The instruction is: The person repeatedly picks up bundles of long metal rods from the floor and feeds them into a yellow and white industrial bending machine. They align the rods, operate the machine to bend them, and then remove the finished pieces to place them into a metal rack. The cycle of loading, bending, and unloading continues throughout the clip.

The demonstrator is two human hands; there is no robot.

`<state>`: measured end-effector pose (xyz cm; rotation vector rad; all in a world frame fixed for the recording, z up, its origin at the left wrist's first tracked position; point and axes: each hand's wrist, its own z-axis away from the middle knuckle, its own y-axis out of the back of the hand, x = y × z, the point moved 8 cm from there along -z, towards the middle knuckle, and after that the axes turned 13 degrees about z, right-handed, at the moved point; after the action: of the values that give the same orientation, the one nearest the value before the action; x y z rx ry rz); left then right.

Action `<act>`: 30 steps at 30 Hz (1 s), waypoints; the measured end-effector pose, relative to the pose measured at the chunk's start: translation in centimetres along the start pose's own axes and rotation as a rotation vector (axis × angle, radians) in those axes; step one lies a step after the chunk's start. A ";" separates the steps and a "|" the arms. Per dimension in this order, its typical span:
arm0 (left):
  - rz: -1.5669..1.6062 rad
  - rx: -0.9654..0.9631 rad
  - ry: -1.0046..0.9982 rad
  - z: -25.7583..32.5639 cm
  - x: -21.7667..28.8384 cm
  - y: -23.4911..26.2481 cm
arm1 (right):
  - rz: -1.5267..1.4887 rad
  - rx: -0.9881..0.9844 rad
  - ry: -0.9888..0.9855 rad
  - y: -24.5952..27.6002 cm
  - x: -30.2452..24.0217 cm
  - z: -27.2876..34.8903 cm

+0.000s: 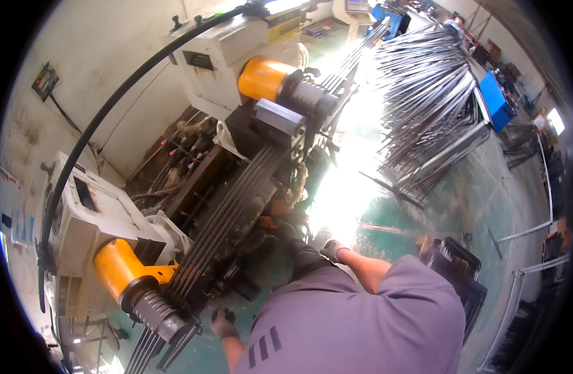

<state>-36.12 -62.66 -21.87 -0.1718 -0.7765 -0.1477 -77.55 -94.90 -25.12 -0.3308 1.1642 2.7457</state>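
My left hand (pixel 224 323), in a grey glove, hangs just right of the bundle of long metal bars (pixel 221 221). Its fingers are loosely bent and apart, and I see nothing held in them. My right hand (pixel 331 249), also gloved, is beside my dark trouser leg, over the bright floor; glare and its compact shape hide how its fingers lie. Several bars run side by side through the machine, under a near yellow cylinder (pixel 119 268) with a ribbed dark end and a far yellow cylinder (pixel 261 77). Neither hand visibly touches the bars.
Pale machine housings (pixel 105 209) stand along the left wall, with a black hose (pixel 102 118) arching over them. A large heap of metal strips (pixel 427 93) lies at the far right. Black crates (pixel 458 268) stand right of me, near metal rails (pixel 523 234).
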 end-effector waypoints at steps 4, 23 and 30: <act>0.205 0.179 0.220 0.0 -1.8 6.3 | 0.367 0.050 0.181 -0.6 -3.2 1.5; -0.041 0.046 -0.836 4.7 24.1 22.3 | -1.878 -0.179 0.591 23.0 -30.7 9.4; 0.085 0.173 -0.704 13.5 29.9 15.9 | -2.125 -0.297 0.614 23.1 -32.7 7.7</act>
<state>-21.23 -46.38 7.13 -0.0896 -1.4742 0.0699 -52.02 -106.70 4.35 -1.3647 -0.0347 0.8012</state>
